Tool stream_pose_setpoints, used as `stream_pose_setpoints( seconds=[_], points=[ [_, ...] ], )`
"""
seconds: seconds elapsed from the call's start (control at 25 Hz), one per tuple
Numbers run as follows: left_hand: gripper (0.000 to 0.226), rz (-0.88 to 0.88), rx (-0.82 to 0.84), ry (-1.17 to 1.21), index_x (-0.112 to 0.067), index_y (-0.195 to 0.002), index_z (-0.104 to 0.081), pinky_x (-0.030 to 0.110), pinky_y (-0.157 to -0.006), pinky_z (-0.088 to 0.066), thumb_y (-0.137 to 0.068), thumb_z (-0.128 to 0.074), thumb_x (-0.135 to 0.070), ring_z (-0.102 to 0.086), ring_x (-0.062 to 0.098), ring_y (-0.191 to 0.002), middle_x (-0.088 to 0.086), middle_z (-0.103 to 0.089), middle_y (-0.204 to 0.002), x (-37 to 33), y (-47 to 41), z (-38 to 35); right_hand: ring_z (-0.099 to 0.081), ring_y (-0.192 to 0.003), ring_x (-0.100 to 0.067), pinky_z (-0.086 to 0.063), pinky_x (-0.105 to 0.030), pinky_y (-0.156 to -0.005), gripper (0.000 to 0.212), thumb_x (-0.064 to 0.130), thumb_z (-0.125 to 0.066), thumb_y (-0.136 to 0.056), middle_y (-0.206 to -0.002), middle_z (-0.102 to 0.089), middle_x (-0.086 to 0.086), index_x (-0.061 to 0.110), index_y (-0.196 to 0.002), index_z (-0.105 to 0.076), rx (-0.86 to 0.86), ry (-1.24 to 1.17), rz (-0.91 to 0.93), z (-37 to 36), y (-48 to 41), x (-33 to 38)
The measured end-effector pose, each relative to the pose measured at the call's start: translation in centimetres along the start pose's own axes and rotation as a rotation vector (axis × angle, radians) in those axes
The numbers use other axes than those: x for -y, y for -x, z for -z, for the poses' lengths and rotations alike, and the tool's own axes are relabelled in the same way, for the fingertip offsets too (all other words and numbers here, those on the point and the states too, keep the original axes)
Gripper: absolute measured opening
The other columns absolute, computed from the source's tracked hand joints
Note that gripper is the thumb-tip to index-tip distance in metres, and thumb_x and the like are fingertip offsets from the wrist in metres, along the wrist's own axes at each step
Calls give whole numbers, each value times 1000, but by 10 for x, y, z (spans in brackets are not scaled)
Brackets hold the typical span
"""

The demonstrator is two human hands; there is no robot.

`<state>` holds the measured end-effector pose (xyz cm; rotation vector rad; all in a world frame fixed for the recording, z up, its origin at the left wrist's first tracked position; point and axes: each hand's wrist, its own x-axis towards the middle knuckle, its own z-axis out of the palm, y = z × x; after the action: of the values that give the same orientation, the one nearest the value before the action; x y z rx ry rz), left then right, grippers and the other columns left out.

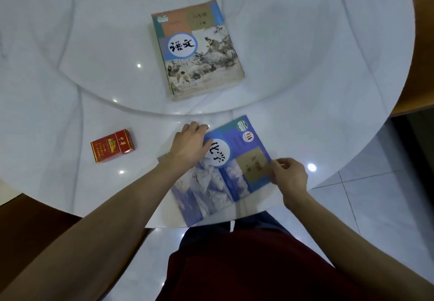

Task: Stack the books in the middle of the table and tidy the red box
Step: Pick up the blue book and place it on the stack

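A blue textbook [220, 178] with a mountain picture lies tilted at the near edge of the white marble table [305, 103]. My left hand [187, 145] grips its far left corner, fingers curled over the edge. My right hand [290, 178] pinches its right edge. A thicker book [199, 51] with a painted cover lies flat on the raised round turntable [94, 61] in the table's middle. The red box [112, 145] lies on the table to the left of my left hand, apart from both books.
The table's curved edge runs along the right and the near side. Beyond it are pale floor tiles [375, 202] and wooden furniture [420, 49] at the right. My dark red clothing [258, 265] fills the bottom of the view.
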<state>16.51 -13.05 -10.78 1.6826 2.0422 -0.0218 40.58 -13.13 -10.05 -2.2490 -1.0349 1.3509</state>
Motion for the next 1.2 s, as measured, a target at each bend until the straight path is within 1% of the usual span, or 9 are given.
stream_pose_setpoints(
  seconds=[0.12, 0.24, 0.44, 0.6, 0.76, 0.92, 1.04, 1.12, 1.2],
  points=[
    [49, 34, 23, -6, -11, -132, -46, 44, -91, -44, -92, -50, -40, -43, 30, -121, 13, -48, -130, 2, 3, -4, -64, -67, -27, -59, -48, -79, 17, 13, -61, -87, -70, -64, -11, 5, -72, -60, 25, -155, -223, -11, 26, -27],
    [49, 74, 51, 30, -10, -126, -50, 45, -90, -45, -88, -57, -40, -44, 31, -118, 14, -49, -125, 1, 0, -2, -63, -63, -27, -60, -40, -68, 23, 10, -65, -86, -68, -62, -15, 4, -66, -57, 69, -295, -379, -26, 43, -35],
    [27, -17, 206, 220, -9, -113, -59, 33, -80, -43, -90, -58, -23, -56, 32, -105, 13, -63, -115, 7, -10, 9, -70, -80, -34, -59, -36, -72, 12, 9, -67, -85, -88, -66, -22, 0, -86, -59, 75, -382, -436, -43, 49, -38],
    [41, -111, 287, 467, -28, -135, -46, 32, -100, -42, -96, -49, -18, -51, 19, -121, -3, -56, -134, 12, 0, 19, -69, -91, -36, -59, -38, -79, 10, 5, -66, -85, -98, -65, -26, 3, -83, -57, 67, -440, -447, -44, 51, -41],
    [43, -137, 238, 800, -28, -134, -50, 2, -80, -45, -95, -51, -9, -55, -4, -110, -19, -56, -123, 8, 8, 31, -60, -78, -21, -54, -31, -71, 17, 11, -63, -89, -87, -62, -11, 3, -104, -60, 92, -468, -379, -42, 53, -37],
    [43, -124, 194, 1041, -33, -125, -53, 7, -74, -50, -95, -50, -3, -63, -11, -93, -18, -66, -113, -1, 5, 45, -59, -79, -18, -53, -32, -74, 4, 14, -60, -91, -88, -61, -7, 11, -92, -61, 187, -617, -326, -28, 47, -12],
    [43, -93, 159, 1152, -41, -120, -54, 17, -82, -52, -95, -50, -7, -66, 0, -96, -18, -71, -105, -1, 0, 60, -59, -78, -23, -51, -37, -78, 5, 14, -60, -90, -86, -62, -9, 11, -87, -59, 302, -703, -251, -14, 34, 12],
    [43, -80, 132, 1198, -39, -124, -53, 25, -91, -51, -95, -51, -7, -65, 7, -103, -14, -71, -110, 1, -5, 66, -59, -81, -27, -51, -40, -79, 6, 16, -60, -90, -89, -64, -11, 11, -93, -58, 382, -710, -211, -10, 24, 28],
    [44, -92, 118, 1258, -40, -120, -56, 23, -91, -53, -95, -50, -4, -65, 6, -106, -16, -70, -113, 0, -8, 73, -63, -83, -27, -52, -41, -79, 14, 18, -59, -91, -94, -69, -9, 11, -103, -59, 459, -703, -167, -10, 18, 42]
  ],
)
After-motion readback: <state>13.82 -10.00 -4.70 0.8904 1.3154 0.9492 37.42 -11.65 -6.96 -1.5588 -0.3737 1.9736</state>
